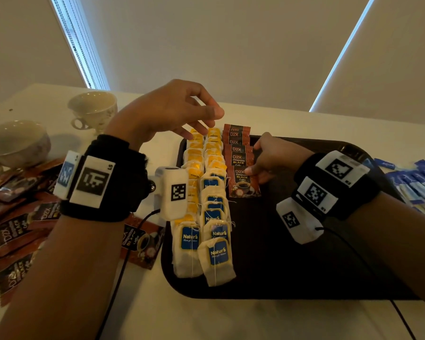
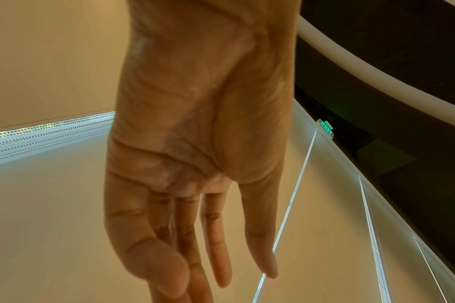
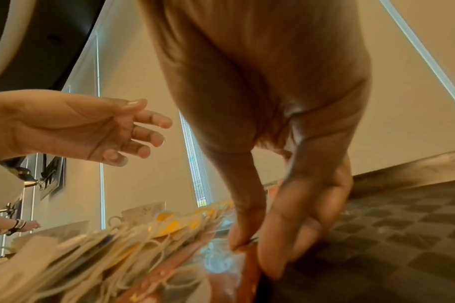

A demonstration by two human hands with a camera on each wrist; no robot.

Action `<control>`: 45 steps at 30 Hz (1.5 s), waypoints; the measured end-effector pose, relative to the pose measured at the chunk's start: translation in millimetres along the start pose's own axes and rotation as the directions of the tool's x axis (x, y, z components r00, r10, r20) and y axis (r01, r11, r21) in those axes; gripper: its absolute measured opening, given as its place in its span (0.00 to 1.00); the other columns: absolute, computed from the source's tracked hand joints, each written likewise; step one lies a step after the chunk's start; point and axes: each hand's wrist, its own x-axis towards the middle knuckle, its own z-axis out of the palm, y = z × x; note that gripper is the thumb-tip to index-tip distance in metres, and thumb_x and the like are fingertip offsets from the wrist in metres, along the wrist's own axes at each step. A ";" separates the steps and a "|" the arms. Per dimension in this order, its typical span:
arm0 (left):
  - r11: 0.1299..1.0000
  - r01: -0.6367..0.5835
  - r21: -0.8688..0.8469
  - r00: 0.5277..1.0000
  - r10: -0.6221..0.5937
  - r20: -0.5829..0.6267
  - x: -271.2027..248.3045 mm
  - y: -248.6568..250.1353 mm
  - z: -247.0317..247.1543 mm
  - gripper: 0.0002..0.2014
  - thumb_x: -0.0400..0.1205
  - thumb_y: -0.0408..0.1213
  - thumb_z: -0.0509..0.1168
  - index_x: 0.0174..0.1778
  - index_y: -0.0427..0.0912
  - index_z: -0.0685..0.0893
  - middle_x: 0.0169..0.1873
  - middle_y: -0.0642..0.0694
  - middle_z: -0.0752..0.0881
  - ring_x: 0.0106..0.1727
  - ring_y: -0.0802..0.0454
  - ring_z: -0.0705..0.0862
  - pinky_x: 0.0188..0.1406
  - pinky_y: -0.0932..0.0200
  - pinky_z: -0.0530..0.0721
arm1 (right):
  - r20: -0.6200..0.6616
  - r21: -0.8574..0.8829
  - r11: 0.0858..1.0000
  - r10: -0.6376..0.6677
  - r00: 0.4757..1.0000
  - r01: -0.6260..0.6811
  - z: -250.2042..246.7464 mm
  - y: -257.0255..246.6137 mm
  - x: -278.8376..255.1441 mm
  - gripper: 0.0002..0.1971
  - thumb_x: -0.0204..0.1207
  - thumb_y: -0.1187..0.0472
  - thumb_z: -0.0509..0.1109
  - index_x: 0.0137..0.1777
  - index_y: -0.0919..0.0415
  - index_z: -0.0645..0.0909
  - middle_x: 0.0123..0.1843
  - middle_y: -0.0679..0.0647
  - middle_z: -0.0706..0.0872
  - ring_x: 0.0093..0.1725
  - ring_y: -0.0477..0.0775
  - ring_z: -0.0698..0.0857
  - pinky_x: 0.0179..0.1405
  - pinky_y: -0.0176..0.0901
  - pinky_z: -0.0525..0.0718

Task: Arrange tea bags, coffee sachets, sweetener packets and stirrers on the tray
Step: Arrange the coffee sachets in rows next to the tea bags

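Note:
A black tray (image 1: 304,241) holds two columns of tea bags (image 1: 214,251) along its left side and one column of red-brown coffee sachets (image 1: 238,153) beside them. My right hand (image 1: 255,168) pinches the right edge of the nearest coffee sachet (image 1: 242,182), which lies flat on the tray; the right wrist view shows thumb and fingers (image 3: 249,244) closed on that sachet (image 3: 221,264). My left hand (image 1: 206,121) hovers above the far end of the tea bag columns. Its fingers are loosely spread and hold nothing, as the left wrist view (image 2: 221,276) confirms.
A heap of loose coffee sachets (image 1: 15,217) lies left of the tray, one sachet (image 1: 142,239) right at its edge. Two teacups (image 1: 93,109) (image 1: 15,143) stand at the far left. Blue sweetener packets (image 1: 417,182) lie right of the tray. The tray's right half is bare.

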 end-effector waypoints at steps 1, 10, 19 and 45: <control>1.000 0.000 0.001 1.000 0.000 0.006 -0.3 0.1 -0.1 0.13 0.76 0.49 0.68 0.53 0.49 0.82 0.42 0.52 0.89 0.40 0.59 0.89 0.31 0.67 0.83 | -0.004 -0.007 1.000 -0.001 1.000 0.001 -0.5 -0.9 0.2 0.32 0.71 0.71 0.73 0.71 0.64 0.61 0.49 0.59 0.80 0.46 0.58 0.85 0.32 0.47 0.86; 1.000 0.006 0.017 1.000 -0.006 0.019 -0.3 -0.1 -3.3 0.14 0.76 0.49 0.69 0.54 0.48 0.82 0.44 0.51 0.89 0.43 0.57 0.89 0.33 0.65 0.83 | -0.011 -0.020 1.000 -0.015 1.000 0.015 -6.6 -3.4 -4.1 0.24 0.74 0.74 0.69 0.70 0.68 0.68 0.38 0.56 0.78 0.36 0.53 0.82 0.46 0.50 0.86; 1.000 0.006 0.020 1.000 -0.006 0.022 -1.7 -1.1 -6.0 0.14 0.77 0.48 0.68 0.55 0.47 0.82 0.44 0.52 0.89 0.43 0.58 0.89 0.34 0.65 0.83 | 0.010 0.049 0.999 0.003 1.000 -0.004 -9.4 -4.5 -4.2 0.22 0.75 0.73 0.68 0.68 0.69 0.70 0.38 0.57 0.78 0.37 0.52 0.82 0.41 0.48 0.85; 0.711 0.364 0.601 0.931 -0.290 -0.221 -205.3 -42.4 -47.0 0.40 0.67 0.58 0.75 0.74 0.57 0.65 0.72 0.46 0.70 0.73 0.45 0.69 0.62 0.51 0.73 | 0.126 -0.032 0.857 -0.507 0.853 0.514 22.4 13.0 -128.6 0.11 0.69 0.50 0.71 0.49 0.42 0.74 0.47 0.52 0.84 0.41 0.49 0.87 0.36 0.41 0.84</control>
